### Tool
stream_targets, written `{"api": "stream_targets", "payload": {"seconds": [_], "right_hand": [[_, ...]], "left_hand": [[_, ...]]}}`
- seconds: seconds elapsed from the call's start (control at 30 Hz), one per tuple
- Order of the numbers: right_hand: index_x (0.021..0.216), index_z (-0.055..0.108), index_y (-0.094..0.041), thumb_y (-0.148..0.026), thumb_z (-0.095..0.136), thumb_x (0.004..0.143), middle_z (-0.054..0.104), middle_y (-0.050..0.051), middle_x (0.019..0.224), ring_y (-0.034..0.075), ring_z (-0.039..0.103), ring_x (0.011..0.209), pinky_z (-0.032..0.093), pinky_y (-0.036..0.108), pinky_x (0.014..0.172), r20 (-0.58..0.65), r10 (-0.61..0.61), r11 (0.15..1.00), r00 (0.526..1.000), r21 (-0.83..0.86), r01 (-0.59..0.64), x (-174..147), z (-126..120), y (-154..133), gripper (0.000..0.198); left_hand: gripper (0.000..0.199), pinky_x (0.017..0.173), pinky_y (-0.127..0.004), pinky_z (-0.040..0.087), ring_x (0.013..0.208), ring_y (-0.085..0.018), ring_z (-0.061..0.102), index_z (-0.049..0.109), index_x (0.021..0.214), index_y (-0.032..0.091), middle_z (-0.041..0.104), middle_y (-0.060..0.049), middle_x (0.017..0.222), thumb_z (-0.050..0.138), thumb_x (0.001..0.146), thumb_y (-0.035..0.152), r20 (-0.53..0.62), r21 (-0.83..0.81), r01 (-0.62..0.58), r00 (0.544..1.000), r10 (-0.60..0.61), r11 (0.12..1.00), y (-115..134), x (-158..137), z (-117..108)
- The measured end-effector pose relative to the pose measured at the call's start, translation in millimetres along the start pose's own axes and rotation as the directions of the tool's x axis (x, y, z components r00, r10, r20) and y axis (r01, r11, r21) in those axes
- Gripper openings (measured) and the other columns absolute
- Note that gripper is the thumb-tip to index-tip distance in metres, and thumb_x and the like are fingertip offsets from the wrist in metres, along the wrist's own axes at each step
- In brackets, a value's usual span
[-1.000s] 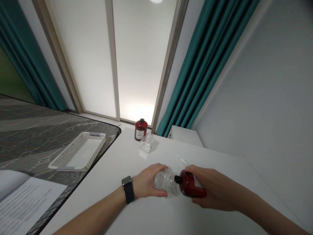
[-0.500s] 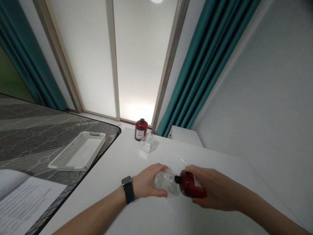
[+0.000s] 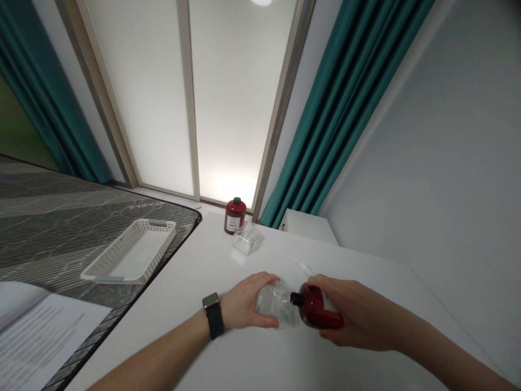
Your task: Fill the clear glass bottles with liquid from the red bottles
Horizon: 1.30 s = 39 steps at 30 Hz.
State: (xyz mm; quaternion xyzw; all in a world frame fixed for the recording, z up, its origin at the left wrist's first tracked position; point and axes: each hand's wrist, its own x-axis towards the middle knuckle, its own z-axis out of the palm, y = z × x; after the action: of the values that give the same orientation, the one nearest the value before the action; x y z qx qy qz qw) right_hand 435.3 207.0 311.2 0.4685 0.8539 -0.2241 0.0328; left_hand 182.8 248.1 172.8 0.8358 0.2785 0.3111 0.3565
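My left hand (image 3: 250, 301), with a dark-strapped watch (image 3: 213, 315) on its wrist, is wrapped round a clear transparent container (image 3: 277, 304) at the white table's surface. In my right hand (image 3: 350, 315) a dark red bottle (image 3: 319, 307) with a black neck is tipped onto its side. Its neck points left, right at the clear container's mouth. Whether liquid is flowing cannot be made out. A thin clear stick-like piece (image 3: 303, 266) lies just behind the bottle.
At the table's far edge stands a second red bottle (image 3: 235, 217) with a dark cap, beside a clear plastic piece (image 3: 248, 238). On the dark patterned surface to the left are a white basket (image 3: 134, 255) and an open booklet (image 3: 49, 336). A white cabinet (image 3: 307, 225) sits beyond the table.
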Motion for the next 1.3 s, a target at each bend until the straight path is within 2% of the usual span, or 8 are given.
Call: {"api": "stream_targets", "payload": {"seconds": [0.8, 1.3], "right_hand": [[0.107, 0.054, -0.023, -0.021, 0.07, 0.068, 0.067, 0.005, 0.102, 0.023, 0.063, 0.086, 0.041, 0.028, 0.07, 0.021, 0.024, 0.999, 0.999, -0.022, -0.023, 0.2, -1.8, -2.7, 0.043], [0.109, 0.053, -0.023, -0.024, 0.072, 0.067, 0.068, 0.005, 0.103, 0.024, 0.064, 0.087, 0.042, 0.03, 0.071, 0.038, 0.051, 0.998, 0.998, -0.025, -0.05, 0.3, -4.1, -4.1, 0.046]], "left_hand": [[0.077, 0.096, -0.043, 0.048, 0.107, -0.029, 0.061, 0.05, 0.129, 0.018, 0.063, -0.011, 0.119, 0.087, 0.066, 0.041, -0.008, -0.004, -0.011, 1.0, 0.011, 1.0, -1.1, -0.4, 0.9], [0.076, 0.096, -0.044, 0.048, 0.106, -0.03, 0.061, 0.05, 0.128, 0.019, 0.063, -0.011, 0.117, 0.086, 0.066, 0.044, -0.009, -0.013, -0.006, 1.0, 0.006, 1.0, 0.6, -0.4, -0.2]]}}
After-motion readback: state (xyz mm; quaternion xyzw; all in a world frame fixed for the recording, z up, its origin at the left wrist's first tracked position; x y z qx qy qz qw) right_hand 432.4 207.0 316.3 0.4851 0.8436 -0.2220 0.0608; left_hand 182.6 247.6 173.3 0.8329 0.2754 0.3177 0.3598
